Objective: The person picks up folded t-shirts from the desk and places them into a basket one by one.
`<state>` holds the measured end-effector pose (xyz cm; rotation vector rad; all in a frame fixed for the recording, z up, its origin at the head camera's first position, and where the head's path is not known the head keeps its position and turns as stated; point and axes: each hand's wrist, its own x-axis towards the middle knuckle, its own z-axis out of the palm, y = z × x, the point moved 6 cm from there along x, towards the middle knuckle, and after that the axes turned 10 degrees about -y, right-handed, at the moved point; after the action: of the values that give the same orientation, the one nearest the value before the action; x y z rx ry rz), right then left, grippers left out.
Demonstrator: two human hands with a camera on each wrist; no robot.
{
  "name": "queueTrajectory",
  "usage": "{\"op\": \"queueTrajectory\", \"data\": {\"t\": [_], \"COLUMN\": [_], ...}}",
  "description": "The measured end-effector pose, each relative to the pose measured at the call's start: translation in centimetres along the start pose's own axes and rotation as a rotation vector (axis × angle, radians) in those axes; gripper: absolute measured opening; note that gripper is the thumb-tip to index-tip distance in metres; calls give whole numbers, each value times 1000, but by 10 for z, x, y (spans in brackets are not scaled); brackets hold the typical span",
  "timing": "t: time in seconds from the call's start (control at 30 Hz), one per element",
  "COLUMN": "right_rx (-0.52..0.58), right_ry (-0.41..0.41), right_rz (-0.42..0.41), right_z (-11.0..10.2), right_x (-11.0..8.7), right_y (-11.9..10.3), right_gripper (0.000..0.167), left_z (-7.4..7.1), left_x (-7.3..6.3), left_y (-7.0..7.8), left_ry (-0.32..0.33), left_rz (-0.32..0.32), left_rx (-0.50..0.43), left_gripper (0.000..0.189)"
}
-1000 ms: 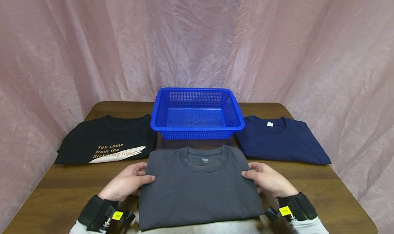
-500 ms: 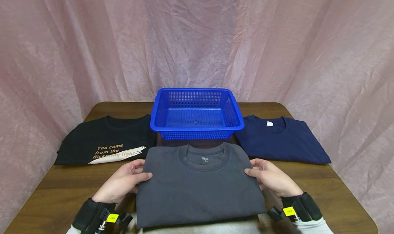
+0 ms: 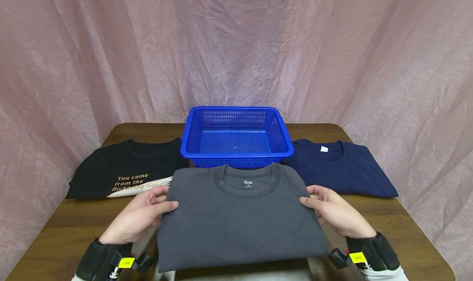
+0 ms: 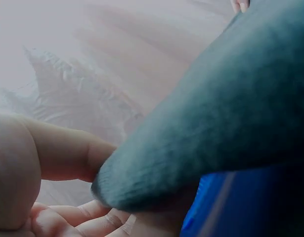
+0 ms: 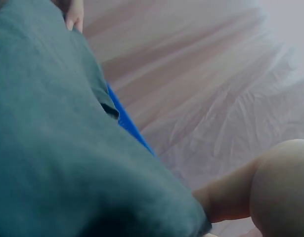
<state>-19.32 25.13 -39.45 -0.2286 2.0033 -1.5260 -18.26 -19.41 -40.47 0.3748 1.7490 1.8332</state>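
Note:
A folded dark grey T-shirt (image 3: 240, 223) hangs raised above the near part of the table, its collar towards the basket. My left hand (image 3: 142, 213) pinches its left side, thumb on top and fingers underneath. On the opposite side my right hand (image 3: 334, 211) grips it the same way. Close up in the left wrist view, the shirt's edge (image 4: 142, 173) lies between thumb and fingers. The right wrist view shows the cloth (image 5: 82, 148) running to the right thumb; the fingers below are mostly hidden. Just beyond the collar stands a blue plastic basket (image 3: 236, 154) with nothing in it.
A folded black T-shirt (image 3: 122, 162) with printed lettering lies left of the basket on the wooden table (image 3: 66, 219). To the right is a folded navy T-shirt (image 3: 340, 170) with a white label. A pink curtain (image 3: 236, 47) hangs behind the table.
Both hands have lifted the grey T-shirt higher, and it now appears larger and covers the basket's lower front edge. The basket and the other two shirts have stayed put.

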Motion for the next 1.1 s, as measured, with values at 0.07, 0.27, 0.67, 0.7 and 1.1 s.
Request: {"op": "queueTrajectory", "data": {"t": [0.07,0.27,0.67,0.7,1.1], "right_rx": [5,-16,-22,-23,-64], "right_ry": [-6,1,8,16,81], "right_rz": [-16,-60,-116,-114,-95], "right_z": [-1,-3,-7,-7,-17], "right_x": [-3,-11,-19,-20,-20], "right_y": [-4,-13,-24,-25,-44], "right_gripper": [49,38,33,35,58], "left_z": [0,0,4,3,-1], "left_x": [-2,-5,-9,-8,-3], "left_y": [3,11,28,30,52], "left_ry": [-3,-20,-62,-54,44], "left_rz": [14,60,129,123,137], "left_rx": [-7,-23,-31,-31,40], "left_gripper": [47,46,32,33,37]}}
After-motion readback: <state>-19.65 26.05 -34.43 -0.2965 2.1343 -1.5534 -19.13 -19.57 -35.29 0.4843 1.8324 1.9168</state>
